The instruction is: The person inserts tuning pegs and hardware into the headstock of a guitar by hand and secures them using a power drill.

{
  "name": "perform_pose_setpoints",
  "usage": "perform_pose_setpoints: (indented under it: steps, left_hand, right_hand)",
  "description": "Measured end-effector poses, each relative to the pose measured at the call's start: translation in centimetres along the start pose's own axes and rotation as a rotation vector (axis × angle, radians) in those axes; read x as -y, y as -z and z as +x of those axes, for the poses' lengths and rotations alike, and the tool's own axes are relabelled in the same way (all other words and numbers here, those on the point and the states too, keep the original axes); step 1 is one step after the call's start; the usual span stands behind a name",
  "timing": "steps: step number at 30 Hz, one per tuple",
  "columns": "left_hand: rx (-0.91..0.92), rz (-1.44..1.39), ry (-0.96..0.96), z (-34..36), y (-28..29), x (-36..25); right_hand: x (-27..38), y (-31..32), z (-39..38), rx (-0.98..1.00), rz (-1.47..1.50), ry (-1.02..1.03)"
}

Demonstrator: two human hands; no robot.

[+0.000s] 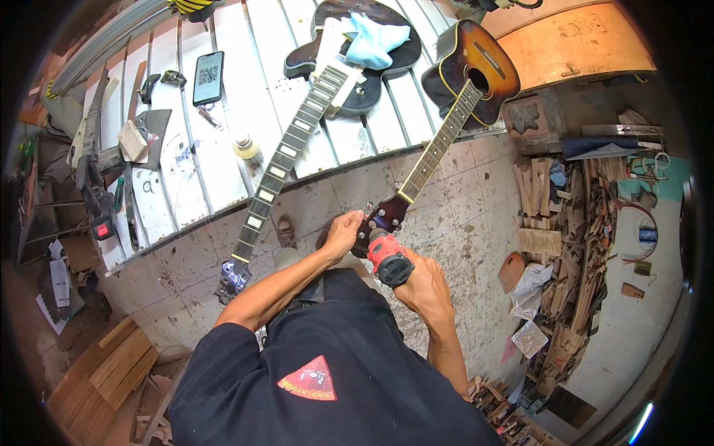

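A sunburst acoustic guitar (pixel 487 70) rests at the table's right end, its neck (pixel 446 137) slanting toward me. Its dark reddish headstock (pixel 388 214) hangs off the table in front of my body, with silver tuner parts (pixel 381 212) on it. My left hand (pixel 346 232) is closed in a pinch at the headstock's left edge; what sits between the fingertips is too small to tell. In my right hand (pixel 425 288) is a red and black power screwdriver (pixel 389 260), its nose against or just over the headstock's lower end. The tip is hidden.
On the white slatted table (pixel 245 141) lie a dark electric guitar (pixel 383 82) with a light-blue cloth (pixel 375 41), its neck (pixel 282 152) overhanging the edge, a phone (pixel 208 77) and a small bottle (pixel 245 147). Wood offcuts (pixel 569 245) are piled at right; boards (pixel 111 364) lie lower left.
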State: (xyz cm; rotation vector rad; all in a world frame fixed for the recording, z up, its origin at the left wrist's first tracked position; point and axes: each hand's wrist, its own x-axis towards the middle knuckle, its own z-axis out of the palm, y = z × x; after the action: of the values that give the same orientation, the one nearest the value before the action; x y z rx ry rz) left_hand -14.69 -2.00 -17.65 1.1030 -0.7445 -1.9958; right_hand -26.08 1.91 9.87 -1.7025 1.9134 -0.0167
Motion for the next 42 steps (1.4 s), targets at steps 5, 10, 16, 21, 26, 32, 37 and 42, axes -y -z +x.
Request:
perform_pose_setpoints:
  steps: [5, 10, 16, 21, 26, 32, 37, 42]
  left_hand:
    - [0.018, -0.003, 0.001, -0.3, -0.1, -0.6]
    - [0.005, 0.020, 0.026, -0.6, -0.2, -1.3]
    - [0.025, 0.008, 0.032, -0.8, -0.3, -1.6]
    - [0.031, -0.016, 0.039, -0.7, -0.2, -1.5]
    - [0.003, 0.043, 0.019, -0.5, -0.1, -1.2]
    - [0.044, 0.026, 0.028, -0.7, -0.3, -1.7]
    - [0.003, 0.058, 0.003, -0.2, 0.2, -0.5]
    - [0.018, 0.052, 0.007, -0.7, -0.5, -1.7]
  right_hand:
    - [0.1, 0.1, 0.1, 0.022, -0.031, -0.009]
    - [0.3, 0.2, 0.0, 0.008, 0.007, 0.008]
    - [0.7, 0.5, 0.0, 0.034, -0.071, -0.038]
    - [0.2, 0.2, 0.1, 0.021, -0.007, -0.009]
    - [0.4, 0.3, -0.1, 0.013, -0.030, -0.006]
    - [0.2, 0.2, 0.0, 0.016, -0.031, -0.022]
    - [0.8, 0.6, 0.1, 0.012, 0.029, -0.005]
    - [0.3, 0.4, -0.1, 0.037, -0.033, -0.049]
